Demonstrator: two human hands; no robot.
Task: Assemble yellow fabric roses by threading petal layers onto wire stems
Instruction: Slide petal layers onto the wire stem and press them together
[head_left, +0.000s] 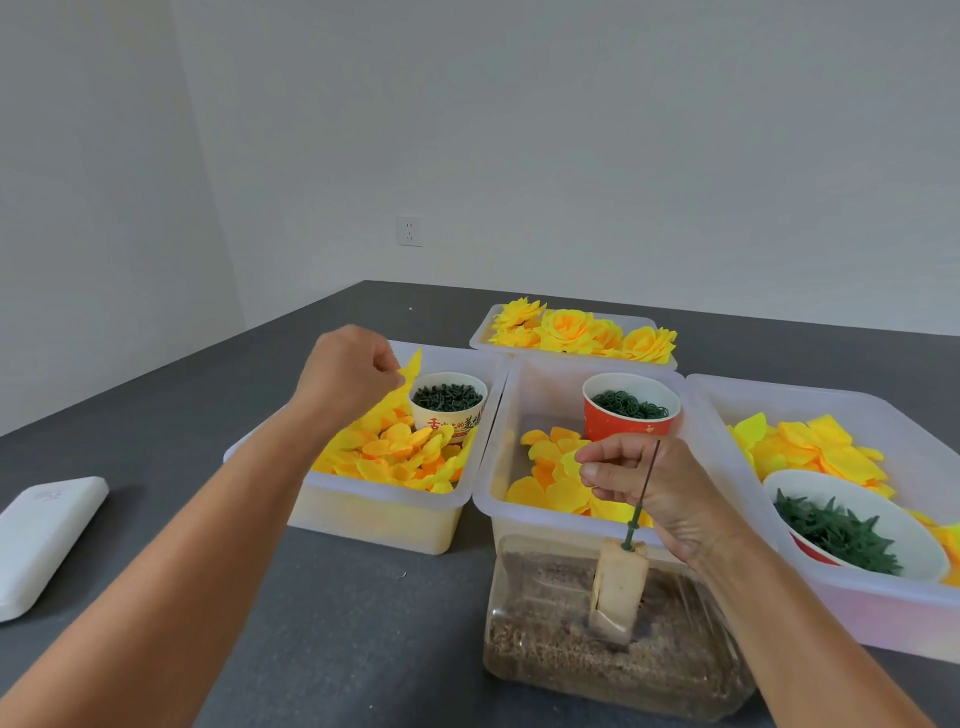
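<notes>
Right hand (641, 486) pinching a yellow petal (570, 461) beside the wire stem (645, 486); left hand (347, 371) pinching another petal (409, 370).

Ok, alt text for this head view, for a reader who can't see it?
A left hand pinches a yellow petal layer above a bin of petals, while the right hand pinches another petal beside an upright wire stem. Finished yellow roses fill a tray behind.

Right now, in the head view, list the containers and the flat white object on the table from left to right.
White flat case → left petal bin → white cup of green pieces → red cup of green rings → bowl of green leaves, inside the right petal bin.
</notes>
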